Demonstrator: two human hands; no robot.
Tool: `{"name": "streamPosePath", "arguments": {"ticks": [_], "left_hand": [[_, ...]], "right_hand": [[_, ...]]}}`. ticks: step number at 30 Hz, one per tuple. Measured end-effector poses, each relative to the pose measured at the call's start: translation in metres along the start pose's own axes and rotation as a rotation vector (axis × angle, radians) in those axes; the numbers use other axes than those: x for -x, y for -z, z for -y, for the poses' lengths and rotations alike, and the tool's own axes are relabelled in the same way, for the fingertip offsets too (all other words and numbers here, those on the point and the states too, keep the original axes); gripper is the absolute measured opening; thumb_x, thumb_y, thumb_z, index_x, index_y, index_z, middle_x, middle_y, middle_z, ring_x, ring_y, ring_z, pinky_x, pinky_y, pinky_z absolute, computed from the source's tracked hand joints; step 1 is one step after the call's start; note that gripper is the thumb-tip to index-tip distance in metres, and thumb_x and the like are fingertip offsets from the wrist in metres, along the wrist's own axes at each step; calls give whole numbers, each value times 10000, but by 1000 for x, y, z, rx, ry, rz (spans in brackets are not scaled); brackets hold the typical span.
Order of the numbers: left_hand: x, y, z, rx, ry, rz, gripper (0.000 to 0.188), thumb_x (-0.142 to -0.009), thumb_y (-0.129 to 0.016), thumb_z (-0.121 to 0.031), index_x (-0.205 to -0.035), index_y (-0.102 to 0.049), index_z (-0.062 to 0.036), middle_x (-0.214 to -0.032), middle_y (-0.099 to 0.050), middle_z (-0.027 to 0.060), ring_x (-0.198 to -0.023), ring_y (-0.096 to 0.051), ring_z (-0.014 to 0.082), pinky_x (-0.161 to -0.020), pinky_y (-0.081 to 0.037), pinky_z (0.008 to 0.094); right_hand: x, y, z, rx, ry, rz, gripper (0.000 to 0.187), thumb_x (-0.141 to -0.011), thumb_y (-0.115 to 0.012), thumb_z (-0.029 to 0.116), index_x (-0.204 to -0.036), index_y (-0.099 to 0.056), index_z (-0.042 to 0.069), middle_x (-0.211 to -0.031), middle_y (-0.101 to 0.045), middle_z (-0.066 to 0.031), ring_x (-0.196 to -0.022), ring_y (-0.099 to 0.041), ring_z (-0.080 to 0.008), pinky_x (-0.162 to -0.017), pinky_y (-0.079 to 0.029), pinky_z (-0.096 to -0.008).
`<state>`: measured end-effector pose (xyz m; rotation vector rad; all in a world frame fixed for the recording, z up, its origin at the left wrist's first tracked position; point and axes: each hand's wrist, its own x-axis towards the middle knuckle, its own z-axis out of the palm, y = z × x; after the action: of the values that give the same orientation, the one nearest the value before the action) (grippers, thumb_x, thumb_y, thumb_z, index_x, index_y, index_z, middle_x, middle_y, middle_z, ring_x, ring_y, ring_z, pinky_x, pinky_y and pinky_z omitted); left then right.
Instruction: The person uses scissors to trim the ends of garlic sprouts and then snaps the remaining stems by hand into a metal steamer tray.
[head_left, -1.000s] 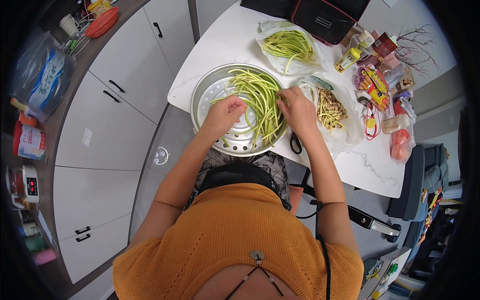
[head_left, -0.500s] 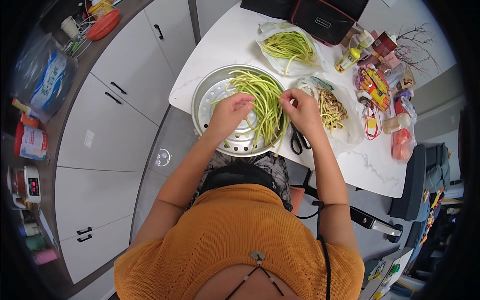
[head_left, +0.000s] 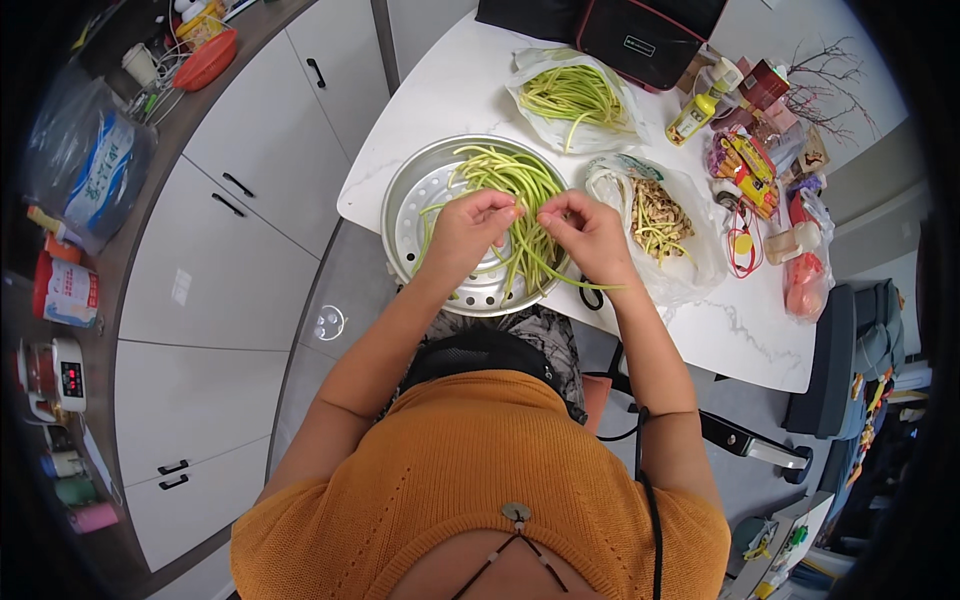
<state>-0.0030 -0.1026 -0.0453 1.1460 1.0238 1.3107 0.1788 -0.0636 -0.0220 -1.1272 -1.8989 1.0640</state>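
Over a round metal steamer pot [head_left: 397, 190] with a perforated base, both my hands are raised with fingertips pinched close together. A heap of long green stalks [head_left: 515, 170] fills its right half. My left hand [head_left: 466, 235] and my right hand [head_left: 590, 240] pinch a thin green stalk between them; the exact grip is hard to make out. One stalk's end [head_left: 605, 287] reaches past the pot's rim across my right wrist. Black scissors [head_left: 592, 296] lie beside the pot, partly hidden by my right forearm.
On the white table [head_left: 420, 95], a plastic bag [head_left: 525, 62] holds more green stalks. Another bag [head_left: 700, 235] holds brownish trimmings. Behind stand a black bag [head_left: 640, 45] and a yellow bottle [head_left: 695, 118]; food packages [head_left: 745, 170] sit at right. White cabinets [head_left: 220, 260] line the left.
My hands have drawn closer together, the right one moving left over the heap. A stalk's end now sticks out to the right across my right wrist, covering less of the scissors' surroundings.
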Motion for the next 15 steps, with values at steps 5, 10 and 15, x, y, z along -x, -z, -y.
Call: {"name": "streamPosePath", "arguments": {"ticks": [5,10,15], "left_hand": [[1,0,-4,-52,68,124,126,-886,-534,-86,-961,-594,-6,-851,-641,40,-569,-502,41,-493,-395,170],[2,-4,-6,-39,161,167,129,-878,-546,-92,-961,-589,-5,-835,-641,37,-557,-518,46,-493,-412,172],[4,-8,-4,-61,131,132,131,-851,-587,-86,-953,-592,-5,-811,-633,23,-570,-525,41,-506,-422,167]], "right_hand": [[1,6,28,123,312,-64,184,-755,-664,48,-937,-659,68,-800,-594,-63,-647,-557,-140,-571,-441,-245],[0,5,21,230,406,-75,141,-746,-671,66,-885,-656,72,-814,-599,-69,-645,-576,-187,-584,-460,-281],[2,6,26,338,371,-98,92,-747,-674,91,-818,-634,47,-798,-605,-76,-616,-576,-200,-571,-461,-291]]}}
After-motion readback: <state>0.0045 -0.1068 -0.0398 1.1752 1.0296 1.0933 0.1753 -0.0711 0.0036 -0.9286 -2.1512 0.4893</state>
